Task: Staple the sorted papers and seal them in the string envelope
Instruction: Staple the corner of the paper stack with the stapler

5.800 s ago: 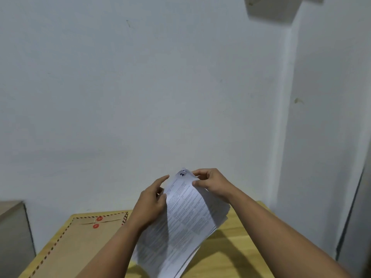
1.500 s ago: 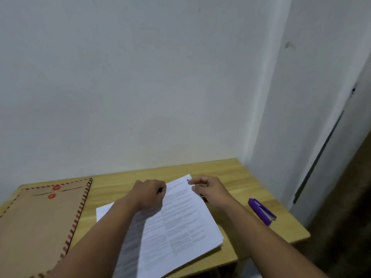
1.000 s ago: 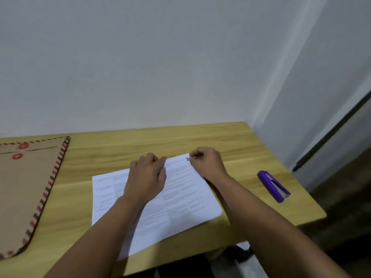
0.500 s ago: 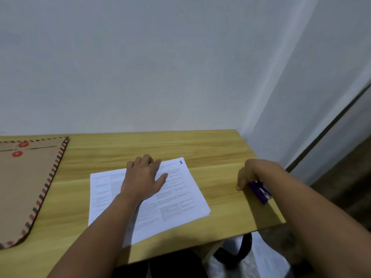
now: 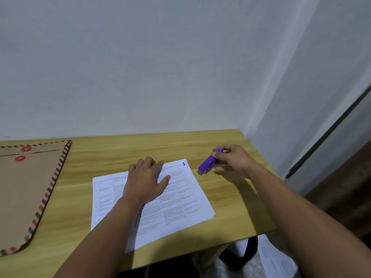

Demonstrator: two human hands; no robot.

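Observation:
A stack of printed white papers (image 5: 176,205) lies flat in the middle of the wooden table (image 5: 112,157), with a handwritten "1" at its far right corner. My left hand (image 5: 146,181) rests flat on the stack's upper part, fingers straight. My right hand (image 5: 232,160) grips a purple stapler (image 5: 208,162) just right of that corner, holding it tilted a little above the table. A brown string envelope (image 5: 26,193) with a striped border and two red discs lies at the table's left.
A pale wall runs close behind the table, and a second wall and a dark door frame (image 5: 329,135) stand to the right. Below the table's right front edge a black strap (image 5: 251,249) and white sheets lie on the floor.
My right hand has taken the stapler from the table's right edge, lifted it and carried it left toward the stack's numbered corner. My left hand stays flat on the papers.

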